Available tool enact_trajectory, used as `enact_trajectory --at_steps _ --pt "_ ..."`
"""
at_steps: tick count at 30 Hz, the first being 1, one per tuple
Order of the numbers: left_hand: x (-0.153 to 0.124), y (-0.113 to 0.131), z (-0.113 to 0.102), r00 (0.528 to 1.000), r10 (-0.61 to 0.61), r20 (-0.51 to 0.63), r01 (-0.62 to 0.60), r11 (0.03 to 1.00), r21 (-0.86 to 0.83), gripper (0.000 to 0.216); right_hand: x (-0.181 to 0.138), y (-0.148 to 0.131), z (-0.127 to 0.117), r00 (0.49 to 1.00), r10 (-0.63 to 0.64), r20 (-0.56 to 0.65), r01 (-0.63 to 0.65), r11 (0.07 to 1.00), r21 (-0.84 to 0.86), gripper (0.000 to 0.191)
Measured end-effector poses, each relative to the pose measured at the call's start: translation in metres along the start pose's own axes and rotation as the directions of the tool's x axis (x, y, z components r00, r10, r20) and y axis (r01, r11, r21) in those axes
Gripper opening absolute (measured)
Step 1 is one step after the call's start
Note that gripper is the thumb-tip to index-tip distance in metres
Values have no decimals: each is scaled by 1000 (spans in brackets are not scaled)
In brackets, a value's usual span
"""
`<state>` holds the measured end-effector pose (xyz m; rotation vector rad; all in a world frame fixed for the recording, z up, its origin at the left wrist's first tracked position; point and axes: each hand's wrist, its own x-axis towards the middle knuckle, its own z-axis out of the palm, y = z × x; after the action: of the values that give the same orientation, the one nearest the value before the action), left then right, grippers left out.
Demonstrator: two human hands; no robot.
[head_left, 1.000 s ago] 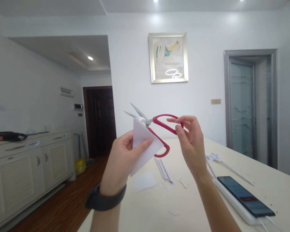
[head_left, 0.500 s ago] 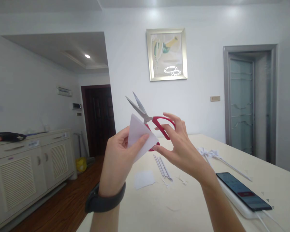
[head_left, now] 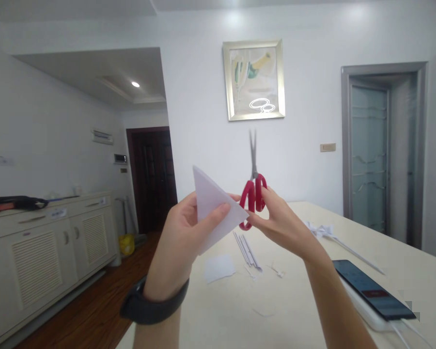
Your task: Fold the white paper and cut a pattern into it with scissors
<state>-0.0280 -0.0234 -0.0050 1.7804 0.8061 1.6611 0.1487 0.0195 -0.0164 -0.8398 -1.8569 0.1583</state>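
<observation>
From my end, the nearest thing is a smooth black wristband (head_left: 156, 308) on the left wrist. Towards the right side of the cream tabletop (head_left: 221, 322), a flat, glossy black phone (head_left: 374, 291) lies on a rounded white slab (head_left: 368, 312), with white cables (head_left: 397, 334) at its near end.

The left hand (head_left: 181, 228) is clamped on a folded white paper triangle (head_left: 212, 194), thumb across its front; the paper is in the air above the tabletop. Just beside it, the right hand (head_left: 283, 225) grips steel scissors with red looped handles (head_left: 255, 175), blades upward and slightly parted. I see its thumb at a loop; how its other fingers lie I cannot tell.

Below, towards the tabletop's left edge, lies a white paper sheet (head_left: 220, 269); beside it are slim, tightly rolled white sticks (head_left: 247, 252) and small scraps (head_left: 278, 272). A crumpled white bow-like piece (head_left: 321, 230) lies near the far right edge.

Beyond, I see a white louvred cabinet (head_left: 69, 264), a yellow container (head_left: 126, 245) whose contents I cannot make out, and a metallic-framed picture (head_left: 254, 80).
</observation>
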Motion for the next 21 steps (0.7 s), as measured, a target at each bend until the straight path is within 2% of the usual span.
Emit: enact_trajectory --at_steps 4,7,10,13,16,21 --pt "-8 6 -4 997 37 -62 -40 998 -57 16 7 16 -9 997 64 -36 -63 998 11 12" --pt "-12 8 -5 995 42 -93 -51 995 -91 18 12 34 -15 988 128 -84 -127 992 9 11" --pt "-12 8 -5 997 35 -63 -40 996 -77 20 16 50 -21 976 183 -121 -179 983 38 17" --pt "-9 5 -5 999 40 -22 -41 996 -74 21 15 57 -28 968 227 -105 -217 971 101 21" --pt "-4 2 -2 999 51 17 -50 996 -75 27 12 52 -31 967 251 -40 -239 952 189 21" --pt "3 -4 3 998 35 54 -35 999 -2 34 6 23 -19 972 230 49 -232 901 366 12"
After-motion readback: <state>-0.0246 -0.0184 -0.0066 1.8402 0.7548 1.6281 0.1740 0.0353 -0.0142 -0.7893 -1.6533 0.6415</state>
